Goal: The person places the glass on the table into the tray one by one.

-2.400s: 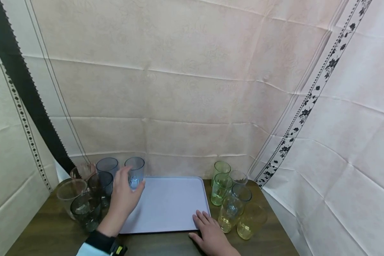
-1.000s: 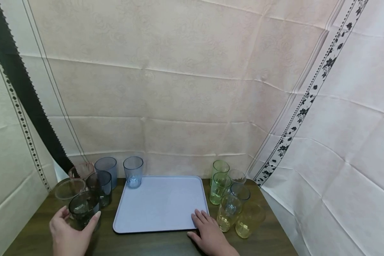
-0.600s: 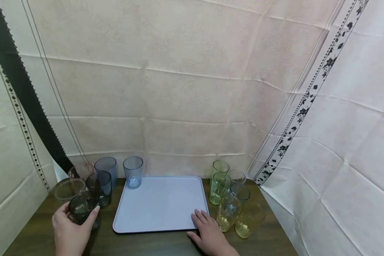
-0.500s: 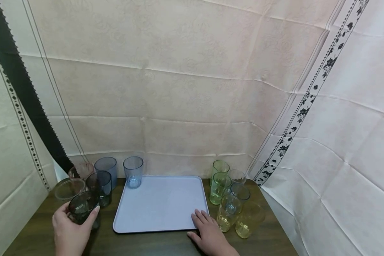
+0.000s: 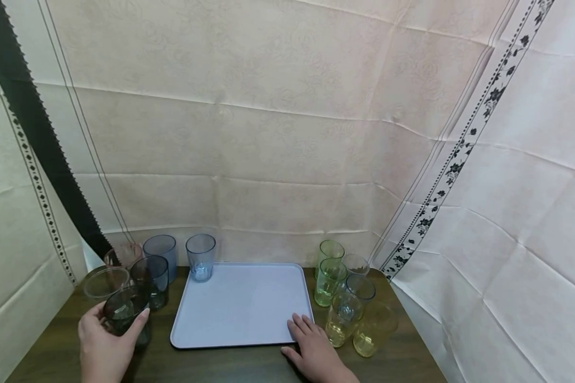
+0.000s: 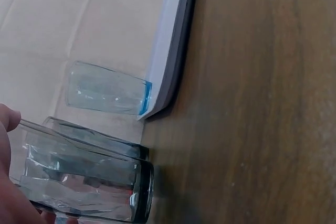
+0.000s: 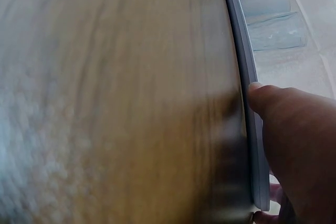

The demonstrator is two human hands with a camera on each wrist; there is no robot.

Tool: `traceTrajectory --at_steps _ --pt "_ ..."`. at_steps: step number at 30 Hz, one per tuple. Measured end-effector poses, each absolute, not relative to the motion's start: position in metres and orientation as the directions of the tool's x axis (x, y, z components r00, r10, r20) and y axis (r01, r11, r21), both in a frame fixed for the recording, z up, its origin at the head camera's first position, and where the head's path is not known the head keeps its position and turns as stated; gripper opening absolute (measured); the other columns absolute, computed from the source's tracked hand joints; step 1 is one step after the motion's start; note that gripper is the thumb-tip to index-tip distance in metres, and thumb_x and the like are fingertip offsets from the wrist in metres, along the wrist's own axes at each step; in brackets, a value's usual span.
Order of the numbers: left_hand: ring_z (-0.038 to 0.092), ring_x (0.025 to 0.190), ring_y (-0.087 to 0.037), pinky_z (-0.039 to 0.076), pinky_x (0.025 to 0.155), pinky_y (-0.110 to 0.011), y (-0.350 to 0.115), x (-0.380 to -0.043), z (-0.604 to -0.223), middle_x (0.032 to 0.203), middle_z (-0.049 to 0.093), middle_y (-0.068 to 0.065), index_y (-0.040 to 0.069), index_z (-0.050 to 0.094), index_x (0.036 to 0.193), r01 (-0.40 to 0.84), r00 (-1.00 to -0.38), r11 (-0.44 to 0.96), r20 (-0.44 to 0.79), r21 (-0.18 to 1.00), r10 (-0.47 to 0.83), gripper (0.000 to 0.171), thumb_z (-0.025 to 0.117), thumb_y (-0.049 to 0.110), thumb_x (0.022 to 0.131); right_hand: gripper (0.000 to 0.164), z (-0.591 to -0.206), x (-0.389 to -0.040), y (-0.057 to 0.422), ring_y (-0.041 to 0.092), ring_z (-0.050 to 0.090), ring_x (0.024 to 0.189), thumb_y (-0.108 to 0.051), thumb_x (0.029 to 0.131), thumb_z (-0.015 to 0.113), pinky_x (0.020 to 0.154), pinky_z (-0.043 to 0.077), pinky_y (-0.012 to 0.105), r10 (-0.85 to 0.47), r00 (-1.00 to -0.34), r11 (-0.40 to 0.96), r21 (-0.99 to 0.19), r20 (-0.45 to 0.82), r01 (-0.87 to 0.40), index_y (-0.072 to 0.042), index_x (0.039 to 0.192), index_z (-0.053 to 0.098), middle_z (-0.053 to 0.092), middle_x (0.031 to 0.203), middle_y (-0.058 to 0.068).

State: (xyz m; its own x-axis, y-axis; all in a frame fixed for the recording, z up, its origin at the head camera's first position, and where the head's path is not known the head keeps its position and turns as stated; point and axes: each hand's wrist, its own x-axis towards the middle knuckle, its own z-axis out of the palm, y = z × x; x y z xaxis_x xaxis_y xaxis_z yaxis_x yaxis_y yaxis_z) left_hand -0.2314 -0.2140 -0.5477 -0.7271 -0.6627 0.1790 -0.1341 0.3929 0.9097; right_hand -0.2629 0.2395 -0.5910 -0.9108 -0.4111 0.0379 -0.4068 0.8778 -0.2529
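Note:
My left hand [image 5: 106, 340] holds a dark grey glass [image 5: 126, 302] near its rim, thumb on one side and fingers on the other. In the left wrist view this glass [image 6: 89, 179] stands upright at the wood table, overlapping a second dark glass behind it. A white tray [image 5: 246, 306] lies mid-table, with a blue glass [image 5: 201, 258] upright on its far left corner. My right hand [image 5: 316, 346] rests with extended fingers on the tray's near right corner; the thumb touches the tray's edge [image 7: 252, 114] in the right wrist view.
Left of the tray stand another dark glass [image 5: 155, 282], a second blue glass [image 5: 160, 250], a clear glass [image 5: 102, 287] and a pinkish glass [image 5: 124, 252]. To its right, green glasses [image 5: 329, 287], yellow glasses [image 5: 373, 335] and others crowd together. A cloth [image 5: 268, 133] hangs behind.
My left hand has left the blue glass on the tray's corner and come left and nearer, taking hold of the front dark glass. Over the last half second it stays there. The right hand keeps its place.

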Motion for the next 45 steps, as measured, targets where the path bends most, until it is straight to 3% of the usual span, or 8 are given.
traceTrajectory --at_steps 13,15,17,20,24,26,41,45 --pt "0.049 0.140 -0.053 0.046 0.110 -0.070 -0.196 -0.229 -0.529 0.156 0.039 -0.033 -0.005 0.032 0.163 -0.052 -0.776 0.393 0.210 0.918 -0.594 0.100 0.089 0.041 0.095 0.077 -0.591 -0.263 0.239 0.038 0.038 0.161 -0.068 0.109 0.056 0.121 0.040 0.069 -0.407 -0.913 0.880 -0.252 0.041 -0.404 -0.018 0.167 0.051 0.043 0.175 0.006" --pt "0.051 0.139 -0.052 0.048 0.110 -0.066 -0.192 -0.230 -0.528 0.157 0.040 -0.032 -0.004 0.032 0.163 -0.039 -0.787 0.394 0.215 0.918 -0.578 0.101 0.090 0.043 0.094 0.077 -0.591 -0.263 0.239 0.038 0.038 0.161 -0.068 0.109 0.056 0.121 0.040 0.069 -0.408 -0.912 0.879 -0.249 0.043 -0.405 -0.018 0.167 0.051 0.043 0.175 0.007" --pt "0.053 0.138 -0.050 0.053 0.109 -0.052 -0.187 -0.232 -0.527 0.156 0.041 -0.031 -0.003 0.034 0.163 -0.027 -0.790 0.405 0.229 0.914 -0.569 0.100 0.090 0.042 0.094 0.077 -0.592 -0.263 0.239 0.038 0.038 0.161 -0.068 0.109 0.056 0.121 0.040 0.069 -0.408 -0.912 0.880 -0.248 0.043 -0.406 -0.018 0.167 0.051 0.043 0.175 0.007" --pt "0.055 0.134 -0.048 0.053 0.105 -0.049 -0.179 -0.236 -0.525 0.153 0.043 -0.030 -0.003 0.036 0.161 0.014 -0.793 0.418 0.264 0.909 -0.549 0.097 0.092 0.037 0.093 0.077 -0.592 -0.264 0.239 0.038 0.038 0.161 -0.068 0.108 0.056 0.121 0.040 0.069 -0.406 -0.913 0.881 -0.247 0.041 -0.403 -0.018 0.167 0.052 0.043 0.175 0.007" --pt "0.055 0.132 -0.049 0.051 0.105 -0.066 -0.168 -0.243 -0.523 0.152 0.043 -0.031 -0.004 0.035 0.160 0.051 -0.809 0.416 0.282 0.908 -0.515 0.096 0.091 0.036 0.094 0.078 -0.593 -0.265 0.239 0.038 0.039 0.161 -0.069 0.108 0.056 0.121 0.040 0.069 -0.403 -0.914 0.883 -0.246 0.042 -0.400 -0.018 0.167 0.052 0.043 0.175 0.006" --pt "0.054 0.133 -0.050 0.051 0.105 -0.068 -0.163 -0.247 -0.523 0.152 0.042 -0.031 -0.004 0.035 0.160 0.060 -0.819 0.411 0.280 0.910 -0.501 0.096 0.091 0.037 0.094 0.078 -0.594 -0.265 0.239 0.038 0.039 0.161 -0.070 0.108 0.055 0.121 0.040 0.069 -0.402 -0.914 0.883 -0.246 0.044 -0.400 -0.018 0.167 0.052 0.043 0.175 0.006" --pt "0.053 0.136 -0.046 0.050 0.108 -0.061 -0.144 -0.265 -0.522 0.152 0.043 -0.027 -0.002 0.039 0.159 0.104 -0.847 0.414 0.299 0.904 -0.439 0.094 0.092 0.039 0.093 0.078 -0.594 -0.264 0.237 0.039 0.040 0.161 -0.070 0.108 0.056 0.120 0.041 0.070 -0.401 -0.915 0.883 -0.249 0.039 -0.398 -0.019 0.166 0.053 0.045 0.174 0.006" --pt "0.052 0.140 -0.049 0.049 0.109 -0.066 -0.143 -0.272 -0.522 0.155 0.043 -0.029 -0.002 0.038 0.161 0.085 -0.862 0.436 0.286 0.896 -0.418 0.098 0.090 0.047 0.094 0.078 -0.594 -0.265 0.238 0.039 0.040 0.160 -0.070 0.108 0.056 0.120 0.041 0.070 -0.398 -0.916 0.884 -0.251 0.039 -0.395 -0.019 0.166 0.053 0.045 0.174 0.006"
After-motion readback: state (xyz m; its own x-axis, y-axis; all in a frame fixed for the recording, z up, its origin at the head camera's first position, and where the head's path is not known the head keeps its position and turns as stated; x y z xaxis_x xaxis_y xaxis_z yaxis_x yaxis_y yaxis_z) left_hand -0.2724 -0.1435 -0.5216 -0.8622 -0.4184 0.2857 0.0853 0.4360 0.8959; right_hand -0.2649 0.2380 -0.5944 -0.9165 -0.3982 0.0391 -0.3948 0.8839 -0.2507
